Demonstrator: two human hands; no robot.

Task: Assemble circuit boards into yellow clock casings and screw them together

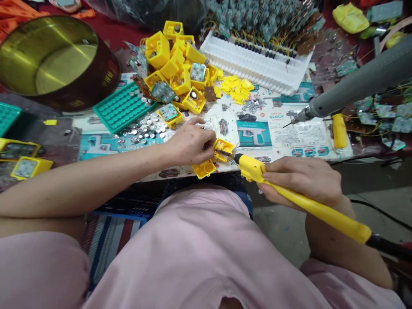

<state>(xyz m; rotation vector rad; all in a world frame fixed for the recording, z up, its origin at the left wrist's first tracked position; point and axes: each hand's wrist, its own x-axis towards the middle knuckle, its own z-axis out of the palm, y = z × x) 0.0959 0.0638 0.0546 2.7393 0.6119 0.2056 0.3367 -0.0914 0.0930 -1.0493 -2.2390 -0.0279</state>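
Observation:
My right hand (299, 180) is wrapped round a yellow soldering gun (252, 168) with a long curved handle and a black cable. Its thin metal tip points left, into a small open yellow plastic case (224, 148) near the table's front edge. My left hand (189, 141) has its fingers closed at the left side of this case; the fingertips are partly hidden. Just below it, a yellow case lid (204, 169) lies by the edge. Loose silver button cells (146, 128) are scattered left of my left hand.
Yellow cases (177, 64) are heaped behind, near small yellow parts (236, 88). A teal tray (120, 107) and a big round tin (99, 73) stand left. A white foam rack (251, 64) holds wired circuit boards. A grey electric screwdriver (354, 81) hangs in from the right.

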